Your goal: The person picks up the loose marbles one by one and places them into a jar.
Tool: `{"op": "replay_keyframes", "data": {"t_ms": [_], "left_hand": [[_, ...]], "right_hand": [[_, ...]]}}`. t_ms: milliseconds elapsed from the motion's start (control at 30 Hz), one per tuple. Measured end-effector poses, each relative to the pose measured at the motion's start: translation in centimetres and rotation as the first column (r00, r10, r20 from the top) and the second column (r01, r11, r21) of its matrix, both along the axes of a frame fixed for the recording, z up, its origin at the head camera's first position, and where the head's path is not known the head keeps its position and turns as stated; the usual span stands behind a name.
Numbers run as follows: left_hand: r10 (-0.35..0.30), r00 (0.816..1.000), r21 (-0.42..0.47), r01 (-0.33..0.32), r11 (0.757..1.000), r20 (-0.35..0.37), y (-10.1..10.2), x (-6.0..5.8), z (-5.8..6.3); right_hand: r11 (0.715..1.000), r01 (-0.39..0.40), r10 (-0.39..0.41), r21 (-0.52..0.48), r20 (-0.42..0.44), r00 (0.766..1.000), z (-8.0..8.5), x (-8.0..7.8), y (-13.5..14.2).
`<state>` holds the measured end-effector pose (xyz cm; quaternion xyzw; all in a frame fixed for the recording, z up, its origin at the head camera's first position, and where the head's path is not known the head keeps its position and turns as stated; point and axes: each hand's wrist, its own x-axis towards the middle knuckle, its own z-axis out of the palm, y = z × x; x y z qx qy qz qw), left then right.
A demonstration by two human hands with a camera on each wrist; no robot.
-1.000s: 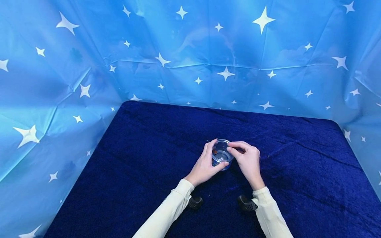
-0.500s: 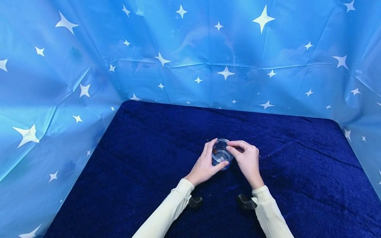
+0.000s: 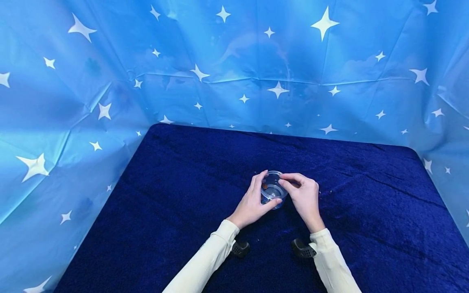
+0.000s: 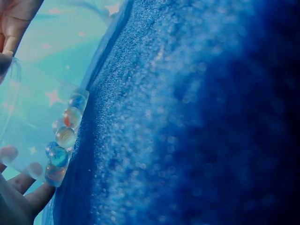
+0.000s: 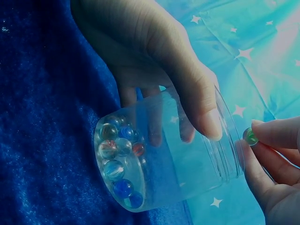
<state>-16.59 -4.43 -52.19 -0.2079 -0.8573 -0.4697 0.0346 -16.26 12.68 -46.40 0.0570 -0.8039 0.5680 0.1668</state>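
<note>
A clear plastic jar (image 3: 273,190), upright on the cloth and without a lid, has my left hand (image 3: 253,206) wrapped around its side. The left thumb lies along the near side, close below the threaded rim. Several glass marbles (image 5: 114,169), blue, clear and reddish, lie on the jar's bottom. At the jar's right rim, my right hand (image 3: 305,198) pinches a green marble (image 5: 251,137) between thumb and index finger. The right wrist view shows this marble just outside the jar's mouth edge; in the head view the fingertips hide it.
Dark blue velvety cloth covers the table (image 3: 198,171). A light blue curtain (image 3: 234,57) with white stars hangs behind it and along the sides. Black wrist-worn pieces (image 3: 240,249) stick out beneath both cream sleeves (image 3: 335,260).
</note>
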Motion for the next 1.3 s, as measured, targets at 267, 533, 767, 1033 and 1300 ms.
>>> {"op": "replay_keyframes", "data": {"t_ms": [267,533,767,1033,1300], "left_hand": [[-0.002,1.0,0.002,0.002,1.0,-0.004,0.02,-0.03,-0.04],[0.005,1.0,-0.003,-0.005,1.0,0.002,0.05,-0.05,-0.09],[0.006,1.0,-0.002,-0.006,1.0,-0.019,0.04,-0.16,-0.25],[0.002,1.0,-0.002,-0.003,1.0,-0.013,0.03,-0.23,-0.24],[0.0,1.0,0.004,0.0,1.0,0.005,-0.01,-0.11,-0.11]], "right_hand": [[1.0,0.001,-0.001,-0.001,0.014,1.0,-0.13,-0.08,0.0],[1.0,0.003,-0.002,-0.008,0.013,1.0,-0.13,-0.07,-0.04],[1.0,0.004,-0.004,-0.014,0.01,1.0,-0.12,-0.08,-0.06],[1.0,0.013,-0.013,0.003,0.011,1.0,-0.1,-0.06,-0.08],[1.0,0.018,-0.018,0.009,0.032,0.999,-0.2,0.1,-0.15]]}}
